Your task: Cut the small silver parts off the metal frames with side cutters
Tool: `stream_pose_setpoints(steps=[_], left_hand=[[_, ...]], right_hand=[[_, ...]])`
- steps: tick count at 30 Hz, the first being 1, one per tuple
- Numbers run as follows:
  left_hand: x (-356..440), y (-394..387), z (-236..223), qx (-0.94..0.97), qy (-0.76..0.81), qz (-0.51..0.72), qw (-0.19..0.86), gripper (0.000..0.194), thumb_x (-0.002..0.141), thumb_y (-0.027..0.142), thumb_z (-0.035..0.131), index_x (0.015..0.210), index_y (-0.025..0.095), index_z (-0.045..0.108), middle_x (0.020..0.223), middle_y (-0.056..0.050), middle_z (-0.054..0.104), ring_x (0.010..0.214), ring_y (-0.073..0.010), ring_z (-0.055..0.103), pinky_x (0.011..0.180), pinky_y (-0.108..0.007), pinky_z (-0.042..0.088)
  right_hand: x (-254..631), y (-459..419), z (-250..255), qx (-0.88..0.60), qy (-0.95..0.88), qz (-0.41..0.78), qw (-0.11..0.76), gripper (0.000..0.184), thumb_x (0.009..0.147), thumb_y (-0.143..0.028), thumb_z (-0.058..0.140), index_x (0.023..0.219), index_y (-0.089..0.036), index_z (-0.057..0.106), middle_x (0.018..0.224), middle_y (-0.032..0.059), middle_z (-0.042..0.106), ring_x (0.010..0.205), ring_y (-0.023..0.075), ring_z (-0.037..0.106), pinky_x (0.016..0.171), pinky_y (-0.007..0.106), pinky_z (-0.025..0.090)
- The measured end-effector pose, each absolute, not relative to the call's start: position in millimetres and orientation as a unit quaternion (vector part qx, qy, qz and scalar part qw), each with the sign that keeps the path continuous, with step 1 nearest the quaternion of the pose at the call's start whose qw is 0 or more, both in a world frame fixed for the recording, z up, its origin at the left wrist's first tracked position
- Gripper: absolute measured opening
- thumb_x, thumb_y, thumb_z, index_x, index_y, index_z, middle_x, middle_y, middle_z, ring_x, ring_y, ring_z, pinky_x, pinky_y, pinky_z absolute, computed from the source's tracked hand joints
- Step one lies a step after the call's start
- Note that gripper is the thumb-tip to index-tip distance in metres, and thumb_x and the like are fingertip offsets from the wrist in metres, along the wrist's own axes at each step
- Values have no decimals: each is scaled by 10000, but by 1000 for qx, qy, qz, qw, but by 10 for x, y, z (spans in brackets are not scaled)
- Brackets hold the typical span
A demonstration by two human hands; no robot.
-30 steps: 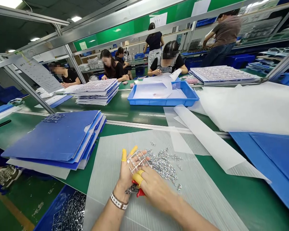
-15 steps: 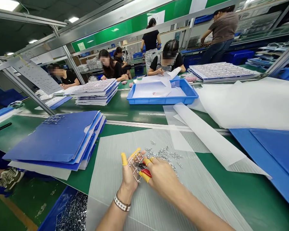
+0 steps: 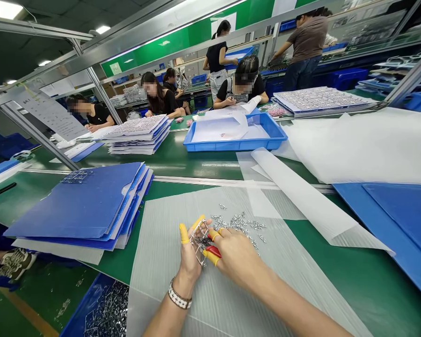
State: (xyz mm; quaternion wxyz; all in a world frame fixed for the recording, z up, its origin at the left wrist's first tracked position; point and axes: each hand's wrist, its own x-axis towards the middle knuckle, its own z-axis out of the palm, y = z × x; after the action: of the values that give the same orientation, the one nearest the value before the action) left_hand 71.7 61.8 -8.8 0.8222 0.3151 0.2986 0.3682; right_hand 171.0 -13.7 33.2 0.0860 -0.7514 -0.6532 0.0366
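My left hand (image 3: 190, 257), with yellow finger cots on its thumb and a finger, holds a small silvery sprue frame (image 3: 199, 228) tilted over the palm. Closed around red-handled nippers (image 3: 213, 251) is my right hand (image 3: 236, 252), which also wears yellow finger cots. The dark jaws of the nippers reach in among the bars of the frame; the exact spot they touch is too small to make out. Just beyond my hands, a scatter of small shiny metal parts (image 3: 236, 223) lies on a translucent sheet (image 3: 164, 224), partly hidden by my right hand.
To the left lies a stack of blue boards (image 3: 80, 201) with another sprue frame (image 3: 76, 176) on top. A blue tray (image 3: 235, 146) with papers stands ahead. Below the table edge, a blue bin (image 3: 80, 304) holds metal frames. Several people sit or stand beyond the bench.
My right hand has brought the nippers up from beside my left wrist into the sprue frame. My left hand has tilted the frame, its fingers curling in. Over the last half second both hands barely move.
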Motion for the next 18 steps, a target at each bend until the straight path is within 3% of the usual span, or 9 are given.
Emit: stream_pose_setpoints(steps=[14,18], left_hand=[[679,629,-94,335,309,366,811,718,807,688,304,1117,127,629,1123,-152,646,1074,-289,562,945,-408,394],[655,642,-49,313,286,359,831,723,811,682,301,1107,112,632,1136,-168,638,1034,-295,589,934,-422,405]], right_hand=[[1723,-125,467,-750,-659,39,34,311,846,-351,524,1035,-133,639,834,119,659,770,255,614,631,320,416],[1831,-136,477,-767,-640,22,36,238,833,-353,537,929,-169,653,845,110,653,802,267,602,661,337,412]])
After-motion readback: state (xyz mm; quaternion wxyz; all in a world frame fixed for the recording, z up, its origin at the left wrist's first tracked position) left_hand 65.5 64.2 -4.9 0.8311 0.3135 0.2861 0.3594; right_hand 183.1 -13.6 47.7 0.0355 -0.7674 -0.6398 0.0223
